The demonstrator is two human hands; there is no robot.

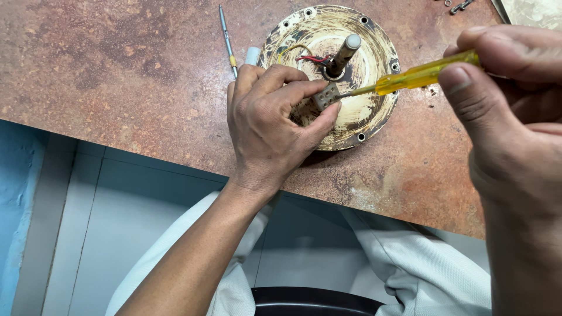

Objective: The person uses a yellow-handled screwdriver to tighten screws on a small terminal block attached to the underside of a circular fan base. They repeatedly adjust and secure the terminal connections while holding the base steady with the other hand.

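On the rust-mottled worktop (117,76), near its front edge, lay a round, worn cream-coloured motor housing (363,111) w/ a short shaft (345,52) standing tilted at its centre. Left hand (269,129) was closed in a pinch on a small grey terminal block (325,96), thumb below and forefinger above, holding it just over the housing's face. Red and yellow wires (307,57) ran from the shaft base toward the block. Right hand (509,88) was closed around the yellow translucent handle of a screwdriver (421,73), thumb and fingers wrapped near its rear end; the blade tip met the block's right side, at or in a screw opening (exact seat too small to tell).

Handling, judged: block looked small, light, rigid plastic, prob. brittle at the edges; best pinched across its flat sides, as shown, so screw faces stay free. Wires thin and flexible, likely fragile at their ends, so not a place to pull. Housing appeared metal, stiff, fairly heavy, stable flat on the top w/o holding; rim w/ bolt holes would give the surest hold. Screwdriver handle smooth, could slip under torque.

Also present: a thin metal rod-like tool (227,38) w/ a yellow band lying left of the housing, a white cylindrical item (253,55) partly hidden behind the left fingers, and small metal hardware (459,6) at the top edge.
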